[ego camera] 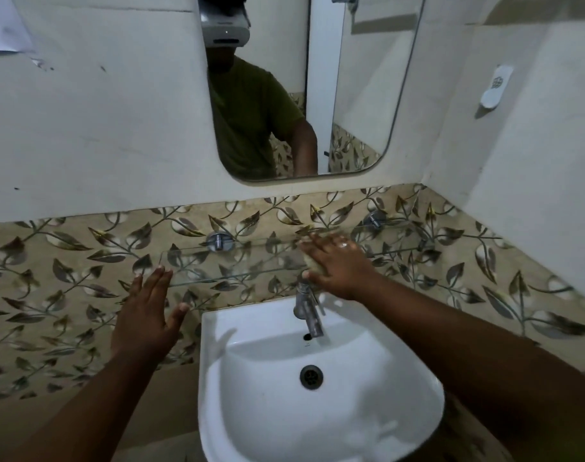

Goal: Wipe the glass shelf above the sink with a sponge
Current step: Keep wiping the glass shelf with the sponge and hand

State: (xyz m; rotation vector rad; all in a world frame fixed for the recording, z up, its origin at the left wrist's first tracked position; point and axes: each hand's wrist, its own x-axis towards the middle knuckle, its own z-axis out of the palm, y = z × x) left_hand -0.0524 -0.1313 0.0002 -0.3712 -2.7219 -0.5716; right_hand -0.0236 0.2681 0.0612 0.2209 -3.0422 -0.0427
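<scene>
A clear glass shelf (pixel 231 265) runs along the leaf-patterned tile wall above the white sink (pixel 321 405), fixed by two chrome brackets (pixel 219 241). My right hand (pixel 337 265) lies flat on the middle of the shelf, pressing a pale yellowish sponge (pixel 312 261) that shows only at the edge of my palm. My left hand (pixel 144 315) hovers by the shelf's left front corner, fingers spread, holding nothing; its fingertips sit close to the glass edge.
A chrome tap (pixel 306 310) stands just below my right hand at the back of the sink. A mirror (pixel 301 95) hangs above the tiles. A white wall-mounted holder (pixel 496 91) is on the right wall.
</scene>
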